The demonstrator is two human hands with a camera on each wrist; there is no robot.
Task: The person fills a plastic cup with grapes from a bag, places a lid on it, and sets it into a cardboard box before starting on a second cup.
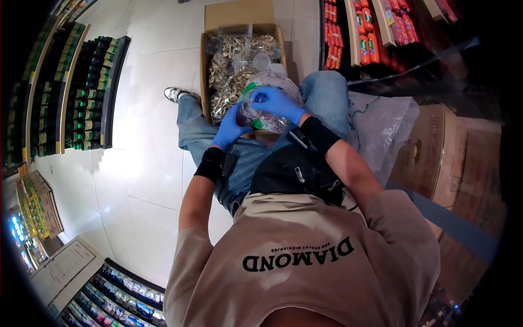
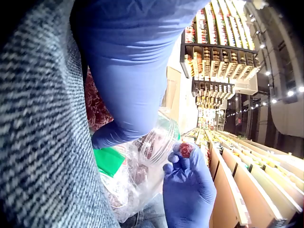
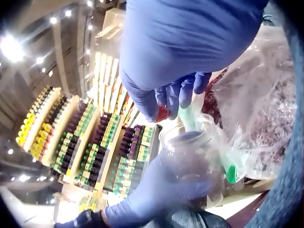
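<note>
In my gloved left hand (image 1: 231, 128) I hold a clear plastic jar (image 3: 192, 159), its mouth turned up in the right wrist view. The fingers wrap the jar's side. My gloved right hand (image 1: 278, 103) is close above the jar's mouth and pinches a small, wrinkled, dark red dried fruit (image 2: 185, 150) between thumb and fingertips. Right beside the jar, a clear plastic bag (image 3: 261, 109) of dark red dried pieces lies against my leg, with a green strip (image 2: 109, 161) showing on it.
Between my legs stands an open cardboard box (image 1: 205, 71) with pale brown dried slices (image 1: 231, 62) and clear plastic containers (image 1: 261, 62). Product shelves (image 1: 87, 98) rise at left, and another shelf (image 1: 354, 32) at front right. A crumpled plastic bag (image 1: 381, 122) and cartons (image 1: 430, 147) lie at right.
</note>
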